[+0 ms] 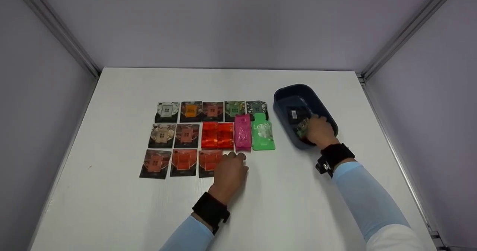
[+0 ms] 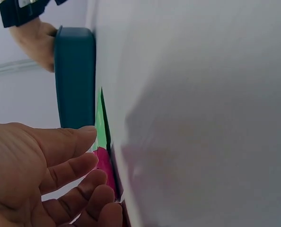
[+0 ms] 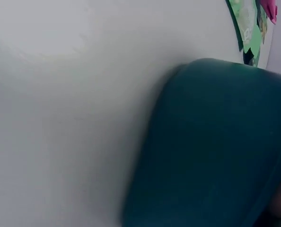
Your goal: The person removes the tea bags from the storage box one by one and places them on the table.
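My right hand reaches into a dark blue plastic tub and pinches a green-patterned packet; its fingertips are partly hidden. A black packet with a white barcode label lies in the tub beside it. My left hand is low at the table, over the right edge of a red and black square packet in the front row. Its fingers are loosely bent with nothing between them in the left wrist view. Just beyond them lie a pink packet and a green pouch marked LeTea.
Square packets, such as a white and black packet, lie in rows left of the tub. Two shiny red packets lie side by side in the middle row. The white table meets grey walls at the back and sides.
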### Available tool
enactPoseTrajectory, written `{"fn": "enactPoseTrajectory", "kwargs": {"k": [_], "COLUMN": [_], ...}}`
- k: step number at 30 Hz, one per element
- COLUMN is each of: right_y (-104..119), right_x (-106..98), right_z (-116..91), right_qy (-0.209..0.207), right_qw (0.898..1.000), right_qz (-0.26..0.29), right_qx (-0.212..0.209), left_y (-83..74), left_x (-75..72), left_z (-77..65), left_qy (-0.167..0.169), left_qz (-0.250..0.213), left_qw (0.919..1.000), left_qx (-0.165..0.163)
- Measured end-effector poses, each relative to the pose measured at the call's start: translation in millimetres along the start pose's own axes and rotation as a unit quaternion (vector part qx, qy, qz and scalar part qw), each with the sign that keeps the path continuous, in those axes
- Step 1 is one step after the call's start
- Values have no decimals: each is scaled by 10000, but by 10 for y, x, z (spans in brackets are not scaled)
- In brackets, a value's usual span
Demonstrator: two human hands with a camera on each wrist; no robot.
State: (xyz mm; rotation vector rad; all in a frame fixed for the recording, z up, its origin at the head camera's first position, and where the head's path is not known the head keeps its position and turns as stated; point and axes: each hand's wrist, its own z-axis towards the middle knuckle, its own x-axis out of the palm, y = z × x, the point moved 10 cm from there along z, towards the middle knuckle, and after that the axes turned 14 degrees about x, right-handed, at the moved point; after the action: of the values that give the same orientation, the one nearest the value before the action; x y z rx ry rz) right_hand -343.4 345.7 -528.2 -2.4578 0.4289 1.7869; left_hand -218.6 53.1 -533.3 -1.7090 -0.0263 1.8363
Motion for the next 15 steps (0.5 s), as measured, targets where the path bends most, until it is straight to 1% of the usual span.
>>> {"fn": "enactPoseTrajectory", "kwargs": {"k": [5, 7, 9, 12, 15], "right_y": [-44, -31, -7, 60, 177], "right_x": [-153, -239, -343, -509, -666], "right_z": [-9, -57, -134, -277, -446], "right_qy": [-575, -800, -1025, -1430, -1885], "right_qw": [9976, 9955, 9921, 9834, 9711], "right_qz": [376, 493, 702, 1047, 1329], "right_qx": [-48, -115, -198, -380, -616], "left_y": [62, 93, 107, 110, 114], "left_x": [19, 13, -9, -41, -53], "left_z": [-28, -39, -47, -55, -65], "left_qy": [78, 92, 35, -49, -87], "left_qz": [-160, -247, -315, -373, -424], "left_qw": [9998, 9995, 9994, 9992, 9989], "left_qx": [-83, -150, -169, -168, -193]}}
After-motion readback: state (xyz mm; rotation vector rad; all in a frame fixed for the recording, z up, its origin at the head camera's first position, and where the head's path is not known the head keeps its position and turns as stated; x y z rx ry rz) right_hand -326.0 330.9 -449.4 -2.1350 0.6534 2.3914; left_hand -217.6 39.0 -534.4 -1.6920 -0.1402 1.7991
